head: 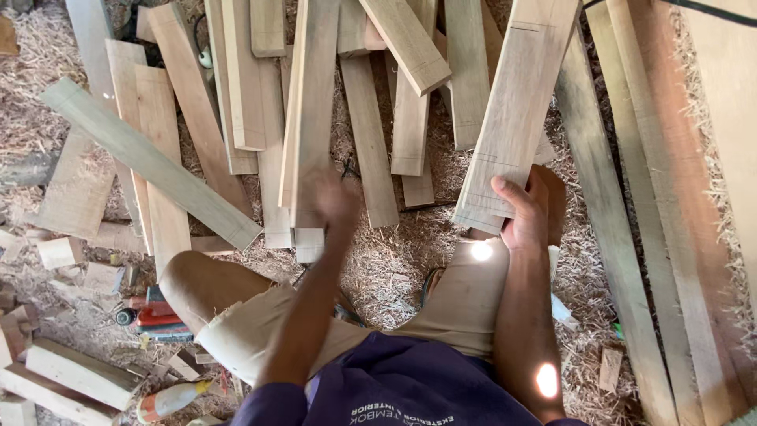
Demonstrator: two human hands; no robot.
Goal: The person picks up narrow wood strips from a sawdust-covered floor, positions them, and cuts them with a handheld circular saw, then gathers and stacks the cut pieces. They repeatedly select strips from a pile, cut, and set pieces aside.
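My right hand grips the near end of a pale wooden board with pencil lines on it, holding it propped over my right knee. My left hand is blurred with motion and sits over the near end of a narrow plank that lies among other boards; I cannot tell whether it holds the plank. I am seated, with both knees in beige shorts below the hands.
Many loose planks lie scattered on a floor of wood shavings. Long boards run along the right side. Offcut blocks, a red power tool and a yellow-tipped tool lie at lower left.
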